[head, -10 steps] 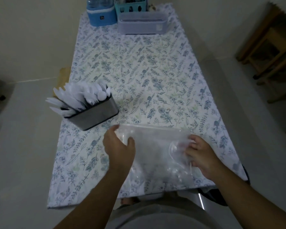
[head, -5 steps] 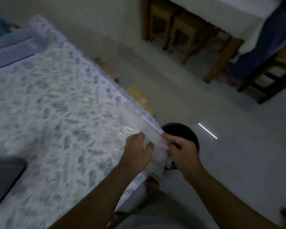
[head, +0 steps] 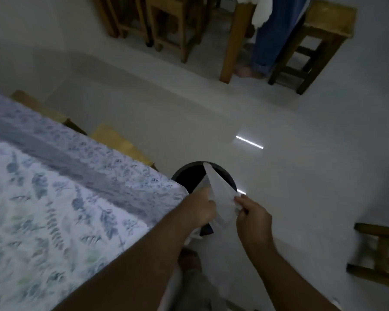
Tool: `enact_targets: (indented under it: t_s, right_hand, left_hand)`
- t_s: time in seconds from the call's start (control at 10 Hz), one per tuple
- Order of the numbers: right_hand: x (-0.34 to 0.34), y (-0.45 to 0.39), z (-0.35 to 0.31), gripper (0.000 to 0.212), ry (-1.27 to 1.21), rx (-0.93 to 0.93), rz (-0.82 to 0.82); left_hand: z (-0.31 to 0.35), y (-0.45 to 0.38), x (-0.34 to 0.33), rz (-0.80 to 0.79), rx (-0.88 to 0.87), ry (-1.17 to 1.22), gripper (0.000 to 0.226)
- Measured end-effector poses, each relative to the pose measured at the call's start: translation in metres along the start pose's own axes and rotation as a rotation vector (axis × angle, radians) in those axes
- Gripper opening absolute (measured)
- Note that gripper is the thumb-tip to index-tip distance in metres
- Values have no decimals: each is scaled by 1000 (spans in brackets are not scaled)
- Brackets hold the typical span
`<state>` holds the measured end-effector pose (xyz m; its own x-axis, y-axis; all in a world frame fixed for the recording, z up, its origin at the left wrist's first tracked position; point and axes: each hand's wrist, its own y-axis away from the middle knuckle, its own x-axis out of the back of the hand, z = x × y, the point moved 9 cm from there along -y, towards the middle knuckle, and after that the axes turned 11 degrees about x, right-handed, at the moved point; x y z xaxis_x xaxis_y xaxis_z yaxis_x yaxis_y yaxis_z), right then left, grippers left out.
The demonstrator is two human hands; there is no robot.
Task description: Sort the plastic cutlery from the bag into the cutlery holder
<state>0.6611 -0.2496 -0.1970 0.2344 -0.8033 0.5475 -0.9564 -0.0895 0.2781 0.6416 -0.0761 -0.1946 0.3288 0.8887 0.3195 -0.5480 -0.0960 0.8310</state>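
Head view: the left hand and right hand each pinch a crumpled clear plastic bag above a round black bin on the floor, just beside the corner of the floral-clothed worktop.

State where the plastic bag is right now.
Head view, lower centre: the bag is held between both hands, left and right, over the black bin beside the table's corner.

Table at left, floral cloth spread over it. Pale floor bears dark round bin beside table corner.
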Motion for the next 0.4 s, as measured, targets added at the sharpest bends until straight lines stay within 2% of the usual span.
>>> enact_targets:
  t_s: [0.1,0.2,0.3,0.4]
  right_hand:
    - [-38,-32,34,39,3,-68,-37]
    - [-114,-85,81,38,165,-86,-334]
    - [-142,-96,90,36,325,-95,-527]
    - [-143,-89,81,42,453,-58,-599]
  left_hand:
    - [-18,-30,10,4,48,-94,41]
    - [-37,-66,17,-10,118,-245,54]
    - [-50,-82,11,-36,175,-356,47]
    - [-53,-73,7,14,123,-469,40]
